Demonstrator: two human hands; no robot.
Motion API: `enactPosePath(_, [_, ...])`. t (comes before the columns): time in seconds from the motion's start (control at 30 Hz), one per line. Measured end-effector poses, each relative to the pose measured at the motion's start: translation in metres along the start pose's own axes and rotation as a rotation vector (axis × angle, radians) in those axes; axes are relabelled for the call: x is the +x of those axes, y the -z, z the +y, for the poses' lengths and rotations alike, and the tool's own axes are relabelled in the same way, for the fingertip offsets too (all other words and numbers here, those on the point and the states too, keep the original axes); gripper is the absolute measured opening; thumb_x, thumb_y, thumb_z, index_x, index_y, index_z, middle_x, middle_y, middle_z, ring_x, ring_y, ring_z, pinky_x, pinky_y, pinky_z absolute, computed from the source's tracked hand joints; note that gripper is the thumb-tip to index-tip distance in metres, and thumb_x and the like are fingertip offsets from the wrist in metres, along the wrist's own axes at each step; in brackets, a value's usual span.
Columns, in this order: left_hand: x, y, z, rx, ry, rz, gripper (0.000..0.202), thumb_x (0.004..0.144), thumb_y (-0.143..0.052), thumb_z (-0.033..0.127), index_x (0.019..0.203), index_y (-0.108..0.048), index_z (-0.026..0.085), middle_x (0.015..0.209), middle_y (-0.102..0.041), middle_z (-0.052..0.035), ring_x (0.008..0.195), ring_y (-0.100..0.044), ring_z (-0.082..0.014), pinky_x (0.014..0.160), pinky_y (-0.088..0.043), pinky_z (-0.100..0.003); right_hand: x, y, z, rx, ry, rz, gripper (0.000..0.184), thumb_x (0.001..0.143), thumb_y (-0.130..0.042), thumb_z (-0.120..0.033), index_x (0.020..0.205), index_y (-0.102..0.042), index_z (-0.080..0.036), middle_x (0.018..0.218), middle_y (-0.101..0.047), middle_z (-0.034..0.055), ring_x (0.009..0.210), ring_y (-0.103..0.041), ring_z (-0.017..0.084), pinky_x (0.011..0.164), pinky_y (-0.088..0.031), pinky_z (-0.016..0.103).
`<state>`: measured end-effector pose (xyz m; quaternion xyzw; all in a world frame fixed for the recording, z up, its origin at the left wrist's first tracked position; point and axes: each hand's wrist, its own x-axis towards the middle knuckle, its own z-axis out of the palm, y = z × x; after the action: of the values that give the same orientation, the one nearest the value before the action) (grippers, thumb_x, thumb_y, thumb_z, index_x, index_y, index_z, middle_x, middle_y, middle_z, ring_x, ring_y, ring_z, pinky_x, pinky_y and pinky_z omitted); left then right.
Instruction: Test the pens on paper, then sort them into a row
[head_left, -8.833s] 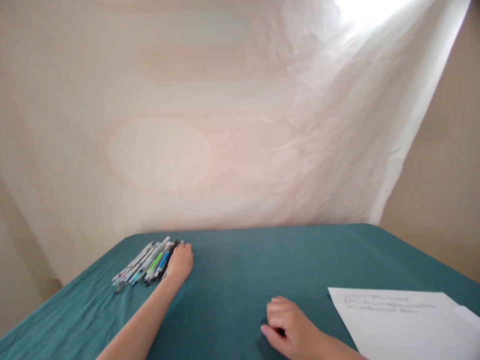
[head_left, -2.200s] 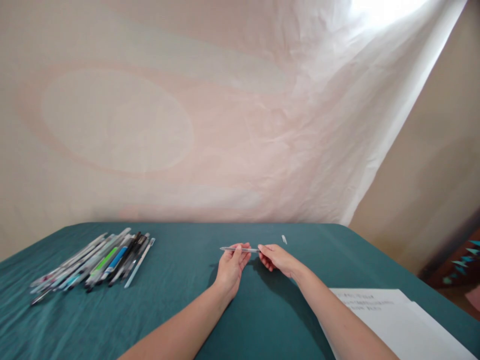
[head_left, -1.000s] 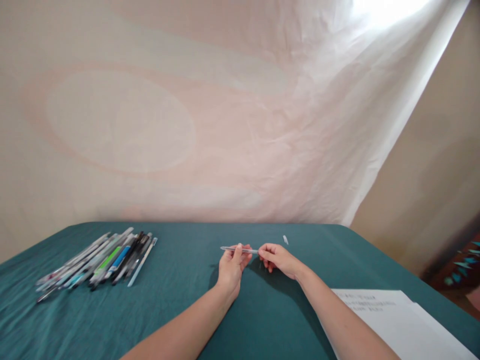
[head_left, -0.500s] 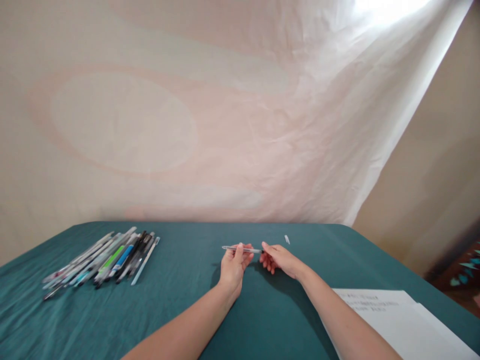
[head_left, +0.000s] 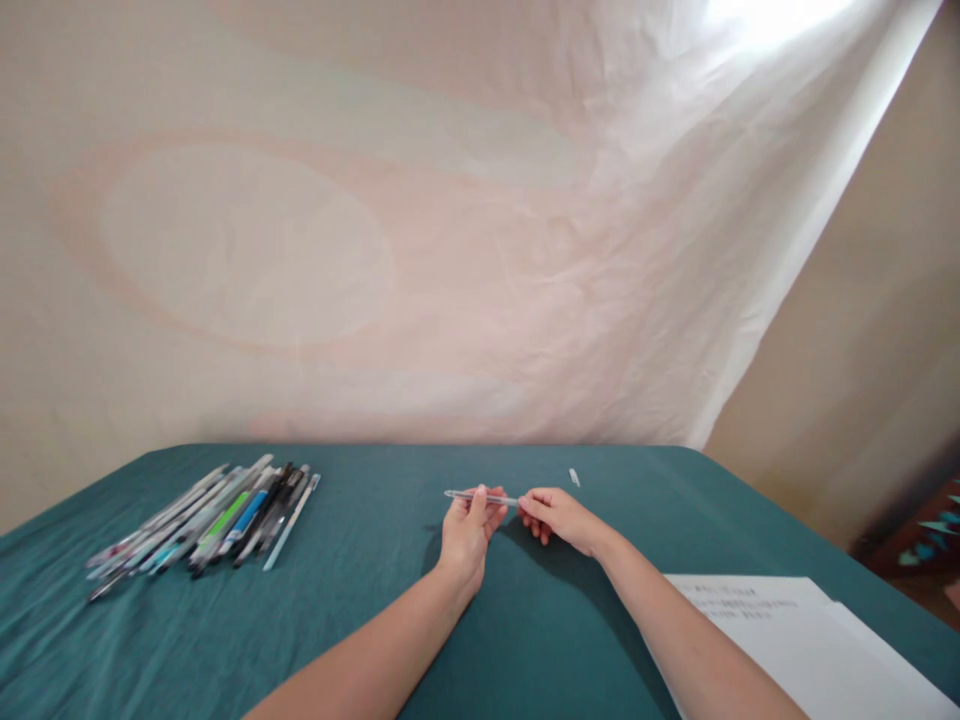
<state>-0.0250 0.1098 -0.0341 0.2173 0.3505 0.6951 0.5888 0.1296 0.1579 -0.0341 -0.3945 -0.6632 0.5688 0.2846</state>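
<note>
Left hand [head_left: 463, 545] is pinching the pen [head_left: 504, 500] mid-barrel, thumb over half-curled fingers; right hand [head_left: 555, 515] is closing thumb and fingers on the 3 o'clock end, the other fingers curling under. The two-ended hold is probably steadying the pen, which is lying nearly level above the desk [head_left: 420, 620], centre of view. Pen pile [head_left: 225, 520] is sitting at 9 o'clock from the hands, likely leaving the middle for handling; small pale piece [head_left: 574, 477] is lying near 1 o'clock, paper [head_left: 810, 640] at 4 o'clock. Pen is looking slim, pale, somewhat see-through, its narrow tip pointing to 9 o'clock; right hand is hiding the other end.
</note>
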Motion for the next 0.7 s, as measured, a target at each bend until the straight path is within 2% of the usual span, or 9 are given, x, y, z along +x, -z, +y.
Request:
enactPosePath(0.1, [0.0003, 0.0002, -0.0003, 0.003, -0.001, -0.001, 0.008, 0.079, -0.054, 0.019, 0.084, -0.05, 0.013, 0.086, -0.065, -0.0103, 0.075, -0.063, -0.0136, 0.071, -0.052, -0.027, -0.0005, 0.0008, -0.0001, 0.029, 0.012, 0.003, 0.039, 0.069, -0.058, -0.053, 0.078, -0.056, -0.015, 0.064, -0.056, -0.0015, 0.047, -0.048, 0.005, 0.04, -0.039, 0.016])
enactPosePath(0.27, [0.0007, 0.0004, -0.0001, -0.003, 0.0, -0.004, 0.008, 0.079, -0.054, 0.019, 0.084, -0.05, 0.013, 0.085, -0.065, -0.0101, 0.074, -0.063, -0.0134, 0.07, -0.052, -0.026, 0.0021, 0.0006, 0.0022, 0.027, -0.051, -0.004, 0.051, 0.076, -0.04, -0.061, 0.074, -0.057, -0.012, 0.057, -0.055, 0.0003, 0.043, -0.048, 0.007, 0.037, -0.037, 0.017])
enactPosePath(0.5, [0.0008, -0.0005, 0.0003, -0.016, 0.002, 0.024, 0.007, 0.08, -0.054, 0.018, 0.082, -0.05, 0.013, 0.083, -0.065, -0.0097, 0.075, -0.063, -0.0141, 0.07, -0.052, -0.028, 0.0007, 0.0007, 0.0024, 0.014, 0.026, 0.03, 0.038, 0.067, -0.06, -0.051, 0.077, -0.055, -0.015, 0.058, -0.052, -0.0045, 0.044, -0.045, 0.005, 0.04, -0.038, 0.016])
enactPosePath(0.7, [0.0, -0.0011, 0.0008, -0.025, 0.004, 0.032, 0.007, 0.08, -0.054, 0.018, 0.082, -0.05, 0.013, 0.081, -0.065, -0.0091, 0.074, -0.063, -0.014, 0.071, -0.052, -0.029, 0.0019, -0.0007, 0.0013, 0.01, -0.043, 0.012, 0.051, 0.075, -0.042, -0.061, 0.077, -0.057, -0.013, 0.059, -0.055, 0.0005, 0.044, -0.048, 0.007, 0.038, -0.037, 0.017])
